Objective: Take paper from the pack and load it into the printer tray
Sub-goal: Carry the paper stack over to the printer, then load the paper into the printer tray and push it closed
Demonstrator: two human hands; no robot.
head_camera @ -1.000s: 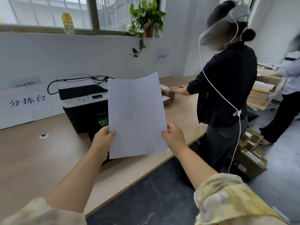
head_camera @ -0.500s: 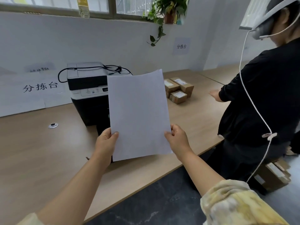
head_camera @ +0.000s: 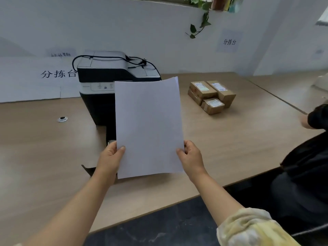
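Both hands grip the paper (head_camera: 148, 126) upright, above the desk (head_camera: 44, 157), before the printer (head_camera: 110, 82). Left hand (head_camera: 109, 159) and right hand (head_camera: 192, 157) fingers clamp its lower side edges.

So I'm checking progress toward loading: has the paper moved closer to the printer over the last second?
Cannot tell. The camera swung, shifting everything. Both hands hold the paper upright before the printer, overlapping its front much as before.

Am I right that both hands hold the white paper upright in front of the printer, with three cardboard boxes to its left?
Not quite: the head view shows the cardboard boxes to the right of the printer. The rest holds: left hand and right hand hold the paper upright.
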